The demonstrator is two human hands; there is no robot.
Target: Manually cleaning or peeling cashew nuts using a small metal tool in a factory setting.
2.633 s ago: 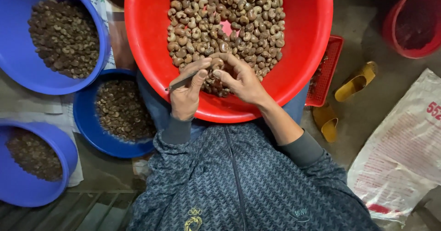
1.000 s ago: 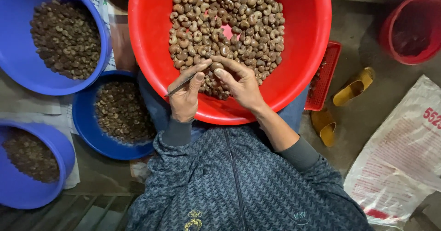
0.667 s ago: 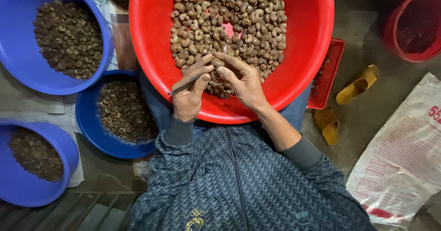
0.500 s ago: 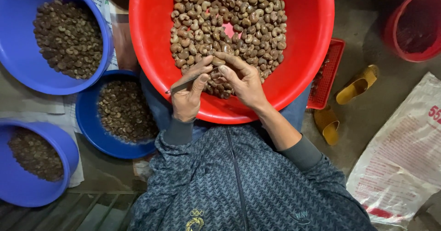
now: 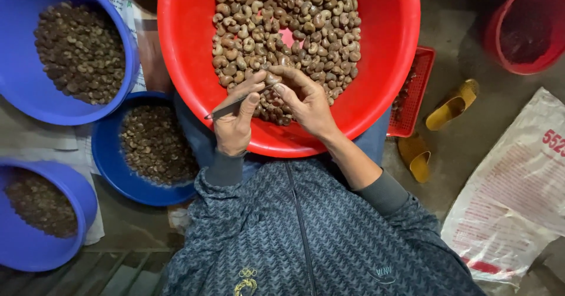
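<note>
Two hands: meeting over the red basin (image 5: 388, 66), centre frame.
Left hand (image 5: 234, 122): fingers closed round a thin metal pick (image 5: 235, 102).
Right hand (image 5: 306, 105): fingertips pinching one cashew nut (image 5: 272, 79) (partly hidden).
Left of frame: three blue bowls (image 5: 112, 155).

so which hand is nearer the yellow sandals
Right. The right hand is over the red basin's side facing the sandals; the left hand, holding a thin tool, sits farther away.

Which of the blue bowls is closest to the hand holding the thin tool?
The shallow blue bowl beside the left hand; the other two sit farther left.
</note>
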